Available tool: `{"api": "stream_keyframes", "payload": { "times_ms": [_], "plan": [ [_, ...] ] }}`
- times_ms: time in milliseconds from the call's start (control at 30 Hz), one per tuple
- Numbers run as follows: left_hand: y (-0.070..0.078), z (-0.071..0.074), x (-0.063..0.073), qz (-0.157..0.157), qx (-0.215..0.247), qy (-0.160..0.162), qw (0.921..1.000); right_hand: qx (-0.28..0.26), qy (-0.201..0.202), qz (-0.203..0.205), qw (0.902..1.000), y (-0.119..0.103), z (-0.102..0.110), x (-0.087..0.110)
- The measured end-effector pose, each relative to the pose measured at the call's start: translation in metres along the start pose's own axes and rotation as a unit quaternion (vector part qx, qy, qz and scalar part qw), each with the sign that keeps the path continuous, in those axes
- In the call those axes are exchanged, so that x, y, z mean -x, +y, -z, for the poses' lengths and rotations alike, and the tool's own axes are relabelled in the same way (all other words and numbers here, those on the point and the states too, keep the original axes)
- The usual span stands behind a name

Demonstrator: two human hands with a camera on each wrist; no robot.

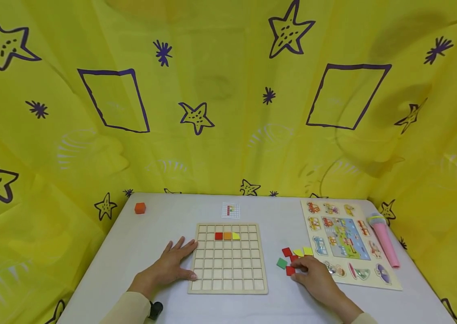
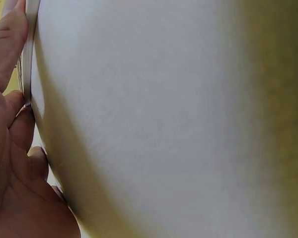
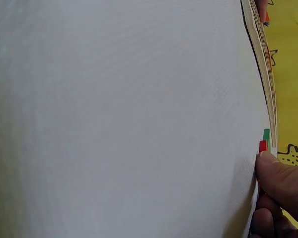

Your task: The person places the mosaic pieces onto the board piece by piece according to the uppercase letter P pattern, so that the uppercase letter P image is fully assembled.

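Observation:
A wooden grid board (image 1: 227, 272) lies at the middle front of the table. Near its top a red square (image 1: 218, 236), an orange square (image 1: 227, 236) and a yellow rounded piece (image 1: 235, 236) sit side by side in one row. My left hand (image 1: 168, 265) rests at the board's left edge, fingers spread, thumb on the lower left corner. Right of the board, my right hand (image 1: 313, 276) pinches a red square tile (image 1: 290, 271) between thumb and forefinger. Around it lie a green tile (image 1: 281, 263), another red tile (image 1: 286, 252) and yellow pieces (image 1: 307, 250), some partly hidden.
A small printed grid card (image 1: 230, 210) lies behind the board. At the back left stands an orange cube (image 1: 140, 208). The right side holds a picture puzzle board (image 1: 358, 265) and a pink toy microphone (image 1: 386, 243). Yellow patterned curtain (image 1: 228, 153) surrounds the table.

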State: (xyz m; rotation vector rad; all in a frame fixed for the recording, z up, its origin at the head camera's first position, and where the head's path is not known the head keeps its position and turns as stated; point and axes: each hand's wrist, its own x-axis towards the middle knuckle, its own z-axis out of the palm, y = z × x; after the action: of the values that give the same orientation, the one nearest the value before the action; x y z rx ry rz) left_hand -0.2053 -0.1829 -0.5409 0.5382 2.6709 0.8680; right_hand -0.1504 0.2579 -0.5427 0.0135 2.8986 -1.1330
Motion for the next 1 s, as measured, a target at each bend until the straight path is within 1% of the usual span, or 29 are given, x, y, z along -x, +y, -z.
{"api": "stream_keyframes", "payload": {
  "times_ms": [100,267,467,567,733,933,1000],
  "plan": [
    [-0.0001,0.0004,0.0001,-0.003,0.001,-0.001,1.0000,-0.005,-0.001,-0.001,1.0000,0.0003,0.0018,0.0001],
    [0.0008,0.0019,0.0008,-0.006,0.002,-0.001,1.0000,-0.037,0.000,0.001,0.9993,-0.0003,0.0051,0.0005],
    [0.0001,0.0018,0.0011,-0.004,0.003,-0.001,1.0000,-0.071,0.018,-0.007,0.9973,-0.0004,0.0031,-0.0022],
    [-0.0007,0.0007,0.0003,-0.002,0.003,-0.002,1.0000,-0.065,0.022,-0.005,0.9976,-0.0010,0.0014,-0.0024],
    [-0.0011,-0.0006,-0.0010,-0.002,-0.001,-0.002,1.0000,-0.052,0.018,0.001,0.9985,-0.0023,0.0010,-0.0003],
    [-0.0005,0.0000,-0.0007,-0.002,-0.001,-0.002,1.0000,-0.023,0.012,0.030,0.9992,0.0018,-0.0028,-0.0009],
    [-0.0007,-0.0001,-0.0005,-0.002,-0.002,-0.002,1.0000,-0.017,0.014,0.031,0.9993,0.0027,-0.0043,-0.0016]
  ]
}}
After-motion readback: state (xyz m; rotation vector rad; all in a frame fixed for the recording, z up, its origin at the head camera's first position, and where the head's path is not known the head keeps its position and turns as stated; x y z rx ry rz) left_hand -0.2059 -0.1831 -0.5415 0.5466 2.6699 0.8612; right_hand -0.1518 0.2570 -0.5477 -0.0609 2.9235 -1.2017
